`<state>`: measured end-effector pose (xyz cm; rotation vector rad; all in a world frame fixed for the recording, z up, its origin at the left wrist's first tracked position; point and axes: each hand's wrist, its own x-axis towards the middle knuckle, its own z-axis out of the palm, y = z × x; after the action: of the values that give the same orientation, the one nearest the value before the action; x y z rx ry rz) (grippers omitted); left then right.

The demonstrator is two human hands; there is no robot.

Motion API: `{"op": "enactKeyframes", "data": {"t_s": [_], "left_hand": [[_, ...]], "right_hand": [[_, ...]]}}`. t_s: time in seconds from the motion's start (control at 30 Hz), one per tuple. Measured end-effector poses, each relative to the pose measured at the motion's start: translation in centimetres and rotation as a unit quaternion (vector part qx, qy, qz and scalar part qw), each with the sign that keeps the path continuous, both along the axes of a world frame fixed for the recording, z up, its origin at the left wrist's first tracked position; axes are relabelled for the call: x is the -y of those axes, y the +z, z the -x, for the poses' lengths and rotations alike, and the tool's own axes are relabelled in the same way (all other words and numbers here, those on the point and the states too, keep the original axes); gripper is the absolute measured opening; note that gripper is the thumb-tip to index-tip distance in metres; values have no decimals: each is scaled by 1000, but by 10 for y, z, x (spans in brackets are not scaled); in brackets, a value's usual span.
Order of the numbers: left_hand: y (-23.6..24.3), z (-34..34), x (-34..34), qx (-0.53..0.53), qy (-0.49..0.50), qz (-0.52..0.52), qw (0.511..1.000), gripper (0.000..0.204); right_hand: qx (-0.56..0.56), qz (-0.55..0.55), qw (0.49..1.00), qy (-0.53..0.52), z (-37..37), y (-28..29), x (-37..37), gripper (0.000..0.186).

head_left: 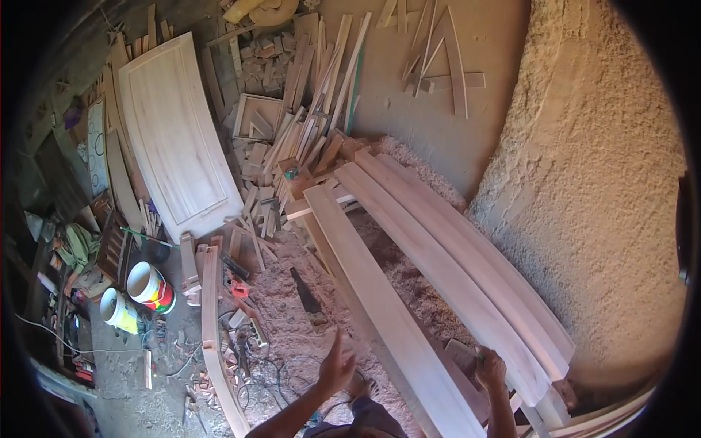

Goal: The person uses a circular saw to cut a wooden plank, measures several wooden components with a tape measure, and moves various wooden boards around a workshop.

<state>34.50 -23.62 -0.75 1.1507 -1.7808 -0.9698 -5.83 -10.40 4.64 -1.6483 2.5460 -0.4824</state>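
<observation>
Apparently, the long boards (385, 305) are lying on a wooden support (296, 211), already looking smoothed, any remaining work not showing, while the left hand (337, 370) is hanging empty and the right hand (492, 370) is clasping some unidentifiable small thing (480, 355).

We find the long, pale, straight wooden plank (387, 306) near centre matt and smooth-faced. The pinkish squared wooden beams (442, 277) to its right show the same smooth, unglossed finish. We record the pale rectangular wooden panel (179, 131) at far left as matt. The white cylindrical plastic-looking bucket (160, 294) at left appears glossy. The broad tan surface (591, 182) at right is rough, grainy.
</observation>
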Motion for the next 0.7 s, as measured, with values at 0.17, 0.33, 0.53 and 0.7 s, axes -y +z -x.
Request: {"op": "enactKeyframes", "data": {"t_s": [0.17, 0.33, 0.53, 0.7], "left_hand": [[-17, 92, 105, 86, -26, 98, 991, 90], [-44, 136, 172, 156, -39, 184, 970, 99], [-58, 164, 225, 165, -6, 238, 957, 97], [-56, 169, 228, 173, 10, 237, 956, 94]], "right_hand": [[-31, 45, 998, 39, 50, -29, 110, 36], [-54, 81, 992, 83, 57, -67, 203, 44], [-7, 42, 995, 85, 67, -70, 265, 44], [-14, 24, 995, 97, 76, -86, 307, 43]]}}
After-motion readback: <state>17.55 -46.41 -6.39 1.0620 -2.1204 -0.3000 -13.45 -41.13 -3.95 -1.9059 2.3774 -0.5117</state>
